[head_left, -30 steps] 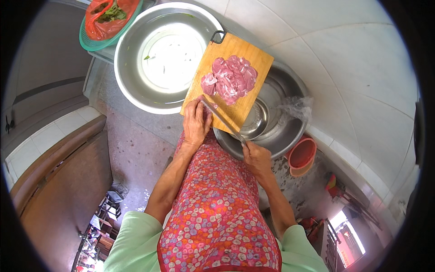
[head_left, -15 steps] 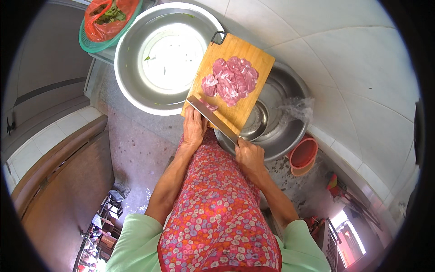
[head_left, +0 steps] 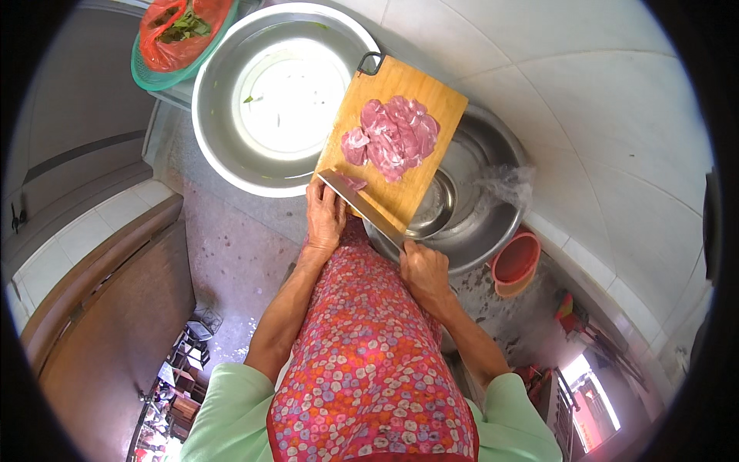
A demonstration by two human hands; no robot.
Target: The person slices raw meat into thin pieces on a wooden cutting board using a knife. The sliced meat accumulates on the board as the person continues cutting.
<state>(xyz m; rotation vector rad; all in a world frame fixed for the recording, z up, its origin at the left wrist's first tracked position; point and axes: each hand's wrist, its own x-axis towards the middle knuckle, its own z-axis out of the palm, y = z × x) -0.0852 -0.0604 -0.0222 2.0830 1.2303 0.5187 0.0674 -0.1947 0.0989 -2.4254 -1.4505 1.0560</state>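
A wooden cutting board (head_left: 412, 81) with a black handle lies tilted across the rims of two metal basins. On it sits a heap of sliced raw pink meat (head_left: 396, 138). My right hand (head_left: 424, 269) grips the handle end of a cleaver (head_left: 362, 205), whose blade slants across the board's near edge. Just beyond the blade lies a small slice of meat (head_left: 353, 182). My left hand (head_left: 325, 215) is at the board's near left corner, its fingers curled against the near side of the blade. What those fingers press on is hidden.
The left basin (head_left: 212, 146) holds water and bits of leaf. Inside the right basin (head_left: 481, 223) are a smaller metal bowl (head_left: 440, 204) and a clear plastic bag (head_left: 504, 187). A red bucket (head_left: 516, 258) stands beside it. A green basket (head_left: 146, 77) holds a red bag (head_left: 173, 52) of greens.
My left hand has shifted slightly left and nearer to me. The cleaver's tip has dropped a little toward me; the meat heap stays in place.
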